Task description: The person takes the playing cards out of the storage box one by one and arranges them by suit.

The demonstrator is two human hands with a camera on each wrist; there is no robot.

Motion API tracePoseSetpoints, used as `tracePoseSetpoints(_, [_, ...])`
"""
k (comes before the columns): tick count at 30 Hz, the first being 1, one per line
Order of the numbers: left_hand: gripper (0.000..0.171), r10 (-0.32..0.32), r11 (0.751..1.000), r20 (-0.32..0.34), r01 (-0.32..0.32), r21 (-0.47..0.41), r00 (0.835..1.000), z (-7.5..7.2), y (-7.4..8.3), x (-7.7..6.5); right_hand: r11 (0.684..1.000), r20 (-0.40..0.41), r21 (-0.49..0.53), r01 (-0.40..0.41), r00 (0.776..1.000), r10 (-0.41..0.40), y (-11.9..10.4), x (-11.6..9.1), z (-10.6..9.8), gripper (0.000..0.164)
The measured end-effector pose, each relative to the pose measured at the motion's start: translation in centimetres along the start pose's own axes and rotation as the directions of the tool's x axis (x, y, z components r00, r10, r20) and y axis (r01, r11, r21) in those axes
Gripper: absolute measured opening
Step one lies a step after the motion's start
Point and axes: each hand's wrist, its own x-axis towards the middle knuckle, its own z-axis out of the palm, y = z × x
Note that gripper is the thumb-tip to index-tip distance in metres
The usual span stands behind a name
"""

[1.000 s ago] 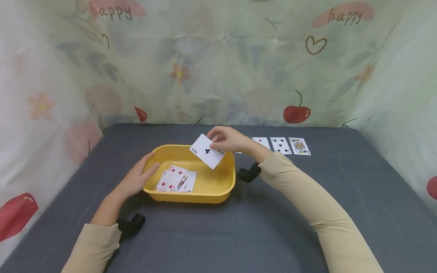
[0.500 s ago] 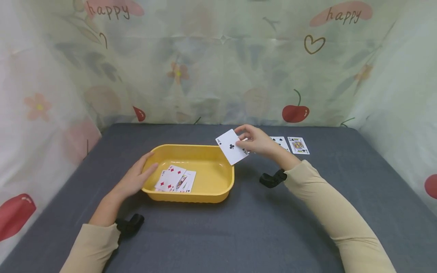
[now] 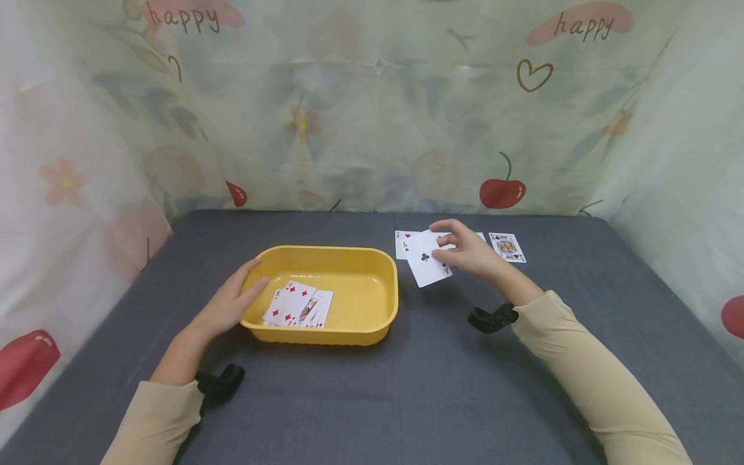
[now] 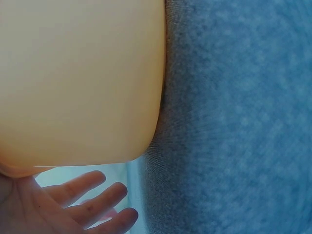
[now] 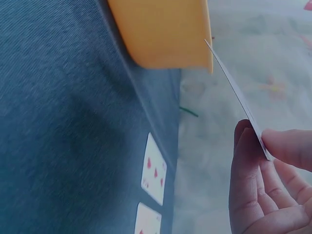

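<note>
Ace (image 3: 423, 266) moved rightward | right hand (image 3: 467, 250) pinching it | left hand (image 3: 228, 301) fingers straight | grey tabletop (image 3: 372, 400), curtain (image 3: 372, 142)

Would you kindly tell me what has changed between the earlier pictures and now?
The right hand has carried the ace of clubs rightward, from over the yellow tray to past its right side, still pinching it. The left hand stayed at the tray's left end, and the cards inside lie as before.

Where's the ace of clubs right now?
In the head view, the ace of clubs is pinched by the right hand, just right of the yellow tray.
</note>
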Motion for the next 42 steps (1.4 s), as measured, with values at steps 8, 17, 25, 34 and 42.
tracePoseSetpoints(8, [0.07, 0.007, 1.0, 0.002, -0.007, 0.002, 1.0, 0.0, 0.0, 0.1, 1.0, -0.043, -0.002, -0.022, 0.999, 0.022, 1.7, -1.3, -1.3, 0.047])
tracePoseSetpoints(17, [0.071, -0.004, 1.0, 0.003, 0.004, 0.0, 1.0, 0.0, -0.2, 0.1, 0.998, -0.094, -0.047, -0.046, 0.995, 0.041, 3.8, -2.9, -3.0, 0.048])
tracePoseSetpoints(25, [0.072, -0.015, 1.0, -0.001, 0.015, 0.006, 1.0, 0.0, -0.1, 0.1, 0.979, -0.171, -0.111, -0.17, 0.974, 0.149, 5.4, -4.4, -4.5, 0.051])
tracePoseSetpoints(34, [0.072, -0.008, 1.0, -0.005, 0.008, 0.001, 1.0, 0.0, -0.3, 0.2, 0.966, -0.228, -0.114, -0.231, 0.953, 0.201, 7.9, -5.4, -6.5, 0.053])
tracePoseSetpoints(42, [0.072, -0.009, 1.0, -0.004, 0.009, 0.0, 1.0, 0.1, -0.3, 0.3, 0.949, -0.26, -0.135, -0.283, 0.935, 0.242, 9.7, -6.5, -8.0, 0.054])
